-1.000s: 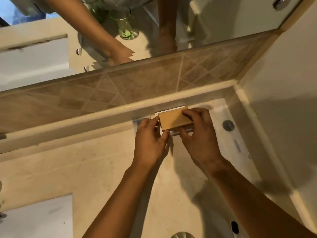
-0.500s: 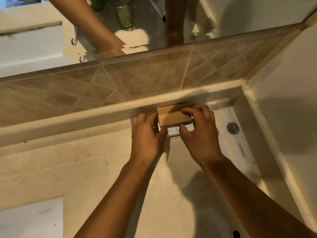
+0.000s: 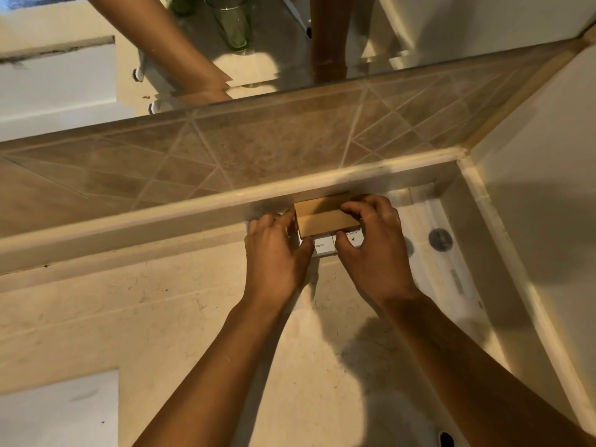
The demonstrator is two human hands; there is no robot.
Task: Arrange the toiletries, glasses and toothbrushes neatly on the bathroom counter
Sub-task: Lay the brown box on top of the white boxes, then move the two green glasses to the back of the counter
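Note:
A small tan cardboard box point(image 3: 324, 217) sits on top of white boxes point(image 3: 324, 247) at the back of the beige counter point(image 3: 180, 321), tight under the backsplash ledge. My left hand point(image 3: 275, 253) grips the stack's left end. My right hand point(image 3: 371, 240) holds its right end, fingers curled over the tan box's top, thumb against the white box's front. The hands hide both ends of the stack.
A brown tiled backsplash point(image 3: 258, 146) and mirror point(image 3: 225, 43) rise behind; the mirror reflects a green glass point(image 3: 232, 24). A side wall point(image 3: 545, 221) closes the right corner. A round grey disc point(image 3: 440, 240) lies on the counter's right. The white basin point(image 3: 58, 414) is at lower left.
Both hands have pushed the stacked boxes back against the backsplash ledge. The tan box's rear now sits in the ledge's shadow, and more of the white box front shows.

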